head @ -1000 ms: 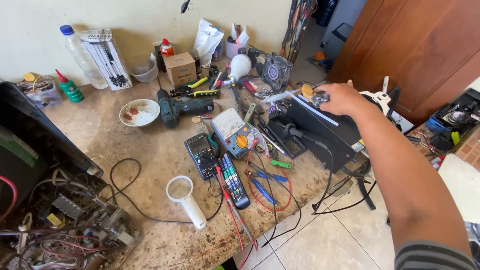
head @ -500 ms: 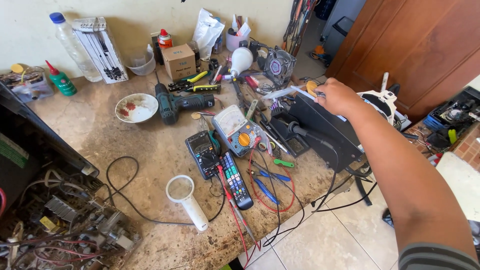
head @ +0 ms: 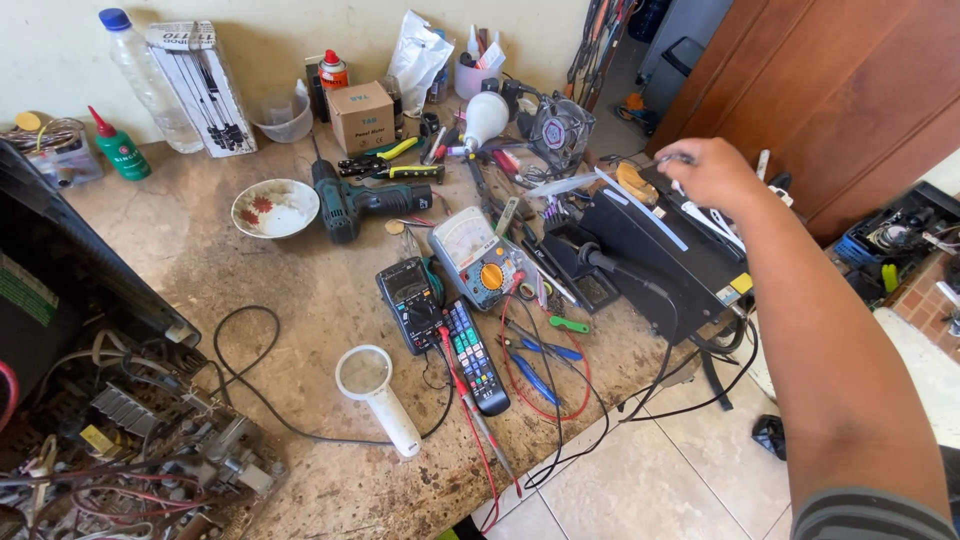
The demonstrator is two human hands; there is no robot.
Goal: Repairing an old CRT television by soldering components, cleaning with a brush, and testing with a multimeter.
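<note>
Fingers of the right hand (head: 712,172) pinch a thin tool (head: 668,158) above the black box (head: 660,250), at two o'clock on the bench (head: 300,290); it could slip onto the cables (head: 545,395). Left hand unseen.

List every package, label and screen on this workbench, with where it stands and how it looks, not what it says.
Cardboard box: back of the bench, small brown cube, dark print on the front.
Blister pack: leaning on the wall, tall, white card, dark tools inside.
Green bottle: far left, red nozzle, pale label.
Digital multimeter: bench middle, dark body, grey screen.
Analog meter: right of it, pale dial face, orange knob.
Plastic bag: back, crumpled white.
</note>
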